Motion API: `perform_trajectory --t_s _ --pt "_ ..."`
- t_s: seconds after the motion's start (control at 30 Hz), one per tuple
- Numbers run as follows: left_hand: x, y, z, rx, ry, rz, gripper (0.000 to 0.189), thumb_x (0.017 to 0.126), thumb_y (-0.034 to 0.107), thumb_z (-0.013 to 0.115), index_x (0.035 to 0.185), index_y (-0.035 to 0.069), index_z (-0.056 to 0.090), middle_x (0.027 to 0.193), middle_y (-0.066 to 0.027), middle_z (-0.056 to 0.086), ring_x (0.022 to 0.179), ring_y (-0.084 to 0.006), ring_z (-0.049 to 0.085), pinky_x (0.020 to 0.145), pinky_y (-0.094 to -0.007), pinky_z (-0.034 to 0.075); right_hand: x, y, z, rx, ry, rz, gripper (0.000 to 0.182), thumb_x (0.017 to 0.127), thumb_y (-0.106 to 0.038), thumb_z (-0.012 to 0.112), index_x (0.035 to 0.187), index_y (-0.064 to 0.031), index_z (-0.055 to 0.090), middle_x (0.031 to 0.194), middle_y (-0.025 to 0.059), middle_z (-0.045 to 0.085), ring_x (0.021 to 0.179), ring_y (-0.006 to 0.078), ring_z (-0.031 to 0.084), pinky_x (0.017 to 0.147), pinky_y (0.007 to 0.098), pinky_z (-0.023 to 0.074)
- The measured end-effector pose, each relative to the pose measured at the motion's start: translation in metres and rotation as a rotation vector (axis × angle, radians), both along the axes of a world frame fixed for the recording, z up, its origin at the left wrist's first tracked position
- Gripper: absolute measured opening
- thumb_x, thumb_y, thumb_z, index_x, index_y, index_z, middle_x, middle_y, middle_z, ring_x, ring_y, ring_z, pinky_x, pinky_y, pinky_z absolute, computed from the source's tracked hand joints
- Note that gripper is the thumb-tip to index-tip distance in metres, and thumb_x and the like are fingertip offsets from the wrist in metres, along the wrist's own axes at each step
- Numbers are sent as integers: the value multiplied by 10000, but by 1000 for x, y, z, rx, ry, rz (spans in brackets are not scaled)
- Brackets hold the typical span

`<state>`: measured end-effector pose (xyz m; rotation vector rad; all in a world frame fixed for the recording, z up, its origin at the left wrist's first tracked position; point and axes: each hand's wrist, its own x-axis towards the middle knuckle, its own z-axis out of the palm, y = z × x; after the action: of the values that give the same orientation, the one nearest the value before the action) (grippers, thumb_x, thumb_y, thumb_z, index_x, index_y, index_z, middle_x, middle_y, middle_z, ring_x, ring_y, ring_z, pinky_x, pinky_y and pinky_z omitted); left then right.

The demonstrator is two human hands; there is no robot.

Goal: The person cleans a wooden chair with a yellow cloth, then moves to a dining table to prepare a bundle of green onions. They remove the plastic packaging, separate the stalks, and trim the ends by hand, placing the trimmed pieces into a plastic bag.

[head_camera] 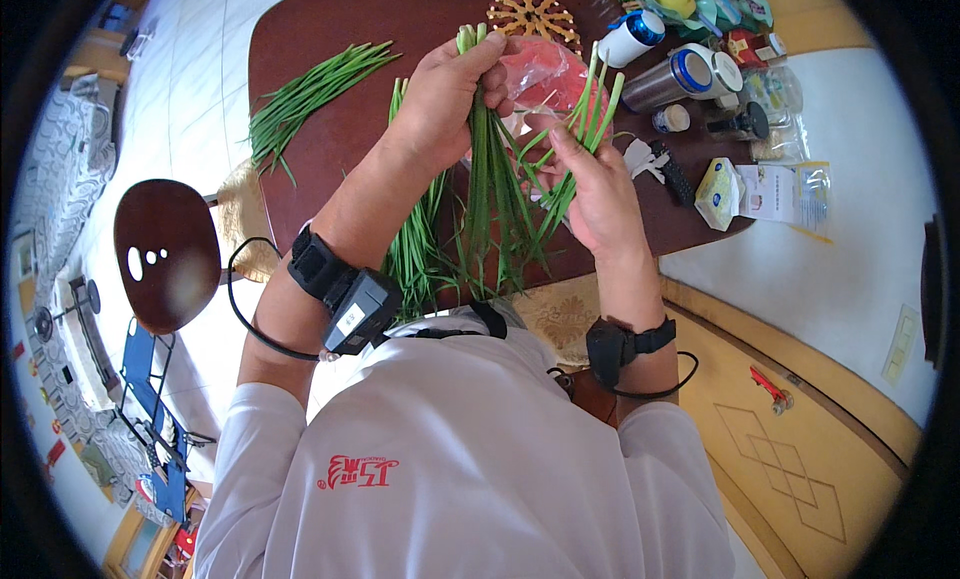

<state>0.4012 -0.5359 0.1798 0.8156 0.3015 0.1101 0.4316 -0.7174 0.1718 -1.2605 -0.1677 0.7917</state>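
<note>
My left hand (450, 98) grips a bunch of green garlic chives (489, 181) near its pale stem ends. The long leaves hang down over the table's near edge. In my right hand (596, 177) is a smaller, looser bundle of chives (592, 117), its stems pointing up and its leaves crossing towards the larger bunch. Beneath and behind both hands lies a red plastic bag (544, 72), partly hidden by them. Another pile of chives (424, 256) rests under my left forearm at the near edge. Farther left on the table lies a separate chive pile (319, 98).
The dark wooden table (352, 23) carries a wooden trivet (532, 14) at the back. Along its right side stand a steel thermos (660, 81), a white cup (628, 40), a small jar (671, 119), a remote control (673, 177) and a tissue pack (716, 195). A chair (169, 256) is at left.
</note>
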Motion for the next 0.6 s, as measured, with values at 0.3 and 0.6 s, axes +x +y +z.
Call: perform_trajectory --t_s 0.3,0.6 --pt "-2 29 7 -91 -223 -18 264 1010 305 463 1015 55 549 676 46 374 583 -80 376 640 -283 433 50 -31 20 47 -134 -224 317 963 -289 541 1088 -12 630 763 53 608 697 157 593 641 294 481" --pt "0 32 14 -246 -341 -213 257 1025 302 420 988 81 545 676 45 366 583 -85 398 718 -310 503 52 -23 44 110 -16 86 291 976 -292 500 957 -19 600 853 96 632 761 199 618 700 344 504"
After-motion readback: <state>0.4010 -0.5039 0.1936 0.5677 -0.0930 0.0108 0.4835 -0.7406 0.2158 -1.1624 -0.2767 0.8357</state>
